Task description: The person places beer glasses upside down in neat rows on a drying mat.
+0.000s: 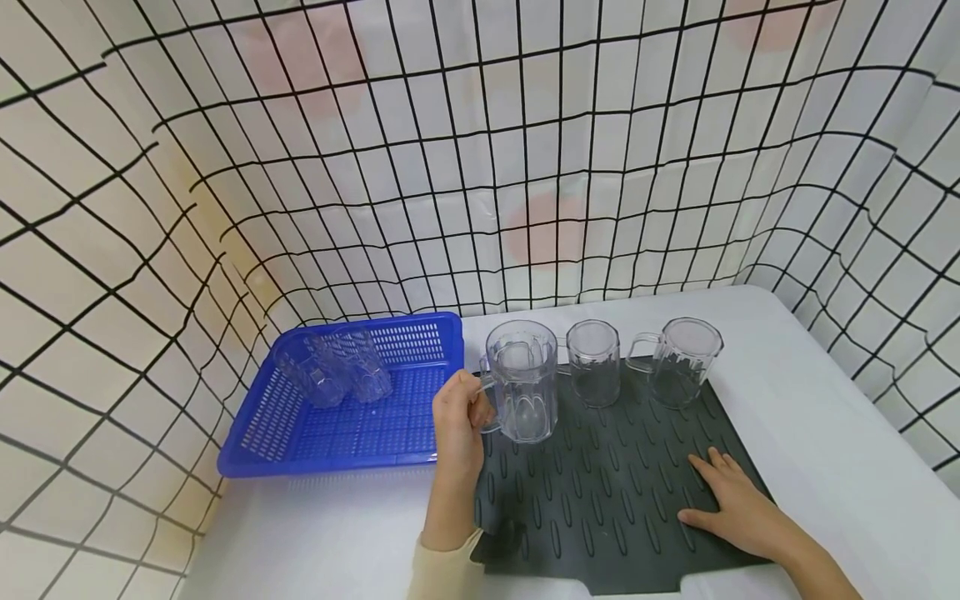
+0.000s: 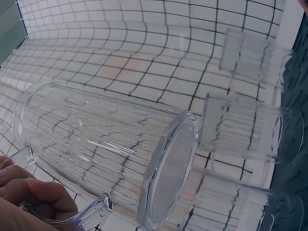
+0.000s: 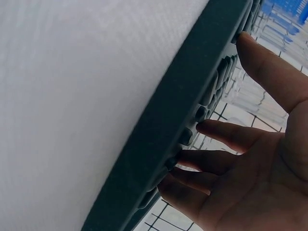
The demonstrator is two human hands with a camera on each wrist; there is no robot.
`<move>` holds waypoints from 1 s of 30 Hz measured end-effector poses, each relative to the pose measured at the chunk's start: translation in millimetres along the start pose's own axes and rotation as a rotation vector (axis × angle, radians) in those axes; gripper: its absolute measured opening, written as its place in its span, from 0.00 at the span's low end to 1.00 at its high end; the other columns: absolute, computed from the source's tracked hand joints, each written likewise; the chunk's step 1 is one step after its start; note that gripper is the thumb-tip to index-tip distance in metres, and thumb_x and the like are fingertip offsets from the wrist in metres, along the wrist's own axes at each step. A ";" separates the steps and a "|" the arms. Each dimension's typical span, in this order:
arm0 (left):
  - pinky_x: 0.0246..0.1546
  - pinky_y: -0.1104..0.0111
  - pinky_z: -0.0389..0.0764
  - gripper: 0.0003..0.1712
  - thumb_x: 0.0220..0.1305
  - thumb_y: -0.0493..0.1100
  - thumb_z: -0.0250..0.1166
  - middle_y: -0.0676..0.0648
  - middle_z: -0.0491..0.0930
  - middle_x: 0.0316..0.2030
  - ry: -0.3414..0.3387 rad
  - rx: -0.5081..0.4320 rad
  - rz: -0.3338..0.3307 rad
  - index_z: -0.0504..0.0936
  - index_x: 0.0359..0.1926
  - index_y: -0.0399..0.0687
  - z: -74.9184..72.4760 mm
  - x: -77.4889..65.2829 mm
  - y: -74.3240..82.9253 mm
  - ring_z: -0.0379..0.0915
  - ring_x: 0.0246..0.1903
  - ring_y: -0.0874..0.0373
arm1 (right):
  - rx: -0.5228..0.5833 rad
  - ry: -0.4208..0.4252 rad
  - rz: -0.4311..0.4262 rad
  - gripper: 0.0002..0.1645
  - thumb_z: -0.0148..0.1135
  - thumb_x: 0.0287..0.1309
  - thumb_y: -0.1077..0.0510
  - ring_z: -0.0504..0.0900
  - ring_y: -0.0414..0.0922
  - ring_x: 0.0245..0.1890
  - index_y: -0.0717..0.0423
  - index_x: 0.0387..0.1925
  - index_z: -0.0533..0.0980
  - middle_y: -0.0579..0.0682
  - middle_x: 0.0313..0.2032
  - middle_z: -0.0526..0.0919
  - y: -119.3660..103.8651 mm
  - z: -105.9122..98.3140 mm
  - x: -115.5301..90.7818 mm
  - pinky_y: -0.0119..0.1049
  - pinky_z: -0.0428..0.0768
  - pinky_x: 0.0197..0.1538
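My left hand [image 1: 457, 421] grips the handle of a clear faceted mug [image 1: 528, 408], raised over the left part of a dark ridged mat [image 1: 600, 533]. The left wrist view shows this mug [image 2: 101, 144] large, fingers curled round its handle. Two more clear mugs stand along the mat's back edge, a middle mug [image 1: 594, 367] and a right-hand mug [image 1: 684, 367]. Another standing mug [image 2: 224, 204] shows in the left wrist view, mostly hidden behind the held one from the head. My right hand [image 1: 738, 504] rests fingers spread on the mat's right side, fingertips touching its ridges [image 3: 199, 114].
A blue plastic basket [image 1: 322, 462] stands left of the mat, with clear mugs [image 1: 337, 371] leaning in its left part. Black wire grid [image 1: 450, 167] rises behind and along both sides of the white table [image 1: 322, 533].
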State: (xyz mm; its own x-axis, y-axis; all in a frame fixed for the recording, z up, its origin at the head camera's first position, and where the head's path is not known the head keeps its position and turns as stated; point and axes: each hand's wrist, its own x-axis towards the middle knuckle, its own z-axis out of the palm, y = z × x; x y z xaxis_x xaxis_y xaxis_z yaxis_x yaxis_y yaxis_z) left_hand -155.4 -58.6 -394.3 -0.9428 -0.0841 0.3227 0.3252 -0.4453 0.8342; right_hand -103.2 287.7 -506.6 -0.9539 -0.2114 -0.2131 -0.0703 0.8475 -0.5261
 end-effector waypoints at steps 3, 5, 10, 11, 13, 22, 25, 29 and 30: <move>0.20 0.72 0.54 0.18 0.64 0.36 0.48 0.57 0.54 0.11 -0.018 -0.021 0.002 0.61 0.17 0.52 2.0 0.9 -3.2 0.46 0.12 0.64 | -0.005 0.001 0.000 0.59 0.72 0.47 0.38 0.46 0.83 0.62 0.79 0.64 0.59 0.87 0.63 0.48 0.7 0.1 0.6 0.76 0.53 0.55; 0.20 0.72 0.54 0.18 0.64 0.36 0.49 0.57 0.54 0.11 -0.025 -0.031 -0.007 0.61 0.17 0.52 2.8 1.7 -5.4 0.47 0.12 0.64 | -0.007 -0.001 0.001 0.59 0.72 0.47 0.38 0.46 0.83 0.62 0.79 0.64 0.59 0.87 0.63 0.48 1.1 0.0 1.0 0.76 0.53 0.55; 0.20 0.72 0.54 0.17 0.64 0.36 0.49 0.58 0.55 0.11 -0.040 -0.049 -0.037 0.62 0.17 0.52 4.2 3.6 -11.9 0.47 0.13 0.64 | -0.012 0.000 0.000 0.59 0.72 0.47 0.38 0.46 0.82 0.62 0.79 0.64 0.60 0.86 0.63 0.48 0.5 -0.5 0.7 0.76 0.54 0.55; 0.20 0.72 0.53 0.18 0.63 0.37 0.49 0.58 0.55 0.11 -0.039 -0.050 -0.043 0.61 0.17 0.51 4.4 3.8 -13.3 0.47 0.13 0.64 | -0.012 0.000 0.001 0.59 0.72 0.47 0.38 0.46 0.82 0.62 0.79 0.64 0.60 0.86 0.63 0.48 0.1 -0.7 0.5 0.76 0.54 0.55; 0.19 0.72 0.53 0.18 0.64 0.36 0.49 0.58 0.55 0.11 -0.044 -0.050 -0.053 0.60 0.17 0.51 5.0 4.0 -15.6 0.47 0.13 0.64 | -0.014 -0.001 0.002 0.59 0.72 0.47 0.38 0.47 0.82 0.62 0.79 0.64 0.60 0.86 0.63 0.48 -0.4 -0.8 0.4 0.76 0.54 0.55; 0.19 0.72 0.53 0.18 0.62 0.35 0.50 0.57 0.54 0.11 -0.093 -0.050 -0.032 0.58 0.16 0.49 9.9 4.2 -26.0 0.47 0.12 0.63 | -0.013 0.000 -0.001 0.59 0.73 0.47 0.39 0.47 0.83 0.62 0.78 0.63 0.60 0.86 0.63 0.48 -0.5 -0.5 0.4 0.76 0.54 0.56; 0.19 0.72 0.53 0.18 0.61 0.35 0.50 0.56 0.54 0.11 -0.109 -0.052 -0.031 0.58 0.16 0.48 11.5 3.8 -28.9 0.47 0.13 0.63 | -0.014 -0.002 0.004 0.59 0.73 0.47 0.38 0.47 0.82 0.62 0.78 0.64 0.60 0.86 0.63 0.48 0.1 -0.3 0.9 0.76 0.54 0.56; 0.19 0.71 0.53 0.19 0.62 0.34 0.49 0.56 0.54 0.11 -0.124 -0.065 -0.039 0.57 0.16 0.47 12.5 3.2 -32.6 0.46 0.13 0.61 | -0.016 -0.004 0.010 0.59 0.72 0.47 0.38 0.46 0.82 0.62 0.78 0.64 0.60 0.86 0.64 0.48 0.5 -0.3 1.1 0.76 0.53 0.56; 0.19 0.71 0.54 0.19 0.62 0.34 0.49 0.56 0.55 0.11 -0.126 -0.067 -0.044 0.57 0.16 0.48 12.6 2.9 -33.5 0.47 0.13 0.61 | -0.015 -0.004 0.010 0.59 0.72 0.47 0.38 0.46 0.82 0.62 0.78 0.64 0.60 0.86 0.64 0.48 0.5 -0.5 0.9 0.76 0.53 0.56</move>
State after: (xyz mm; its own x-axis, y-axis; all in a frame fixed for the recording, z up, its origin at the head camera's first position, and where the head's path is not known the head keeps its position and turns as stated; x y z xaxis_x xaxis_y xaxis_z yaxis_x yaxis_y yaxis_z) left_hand -168.1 -32.7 -415.7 -0.9381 0.0472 0.3432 0.2740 -0.5049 0.8186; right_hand -104.2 288.1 -506.6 -0.9534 -0.2045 -0.2217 -0.0647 0.8567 -0.5117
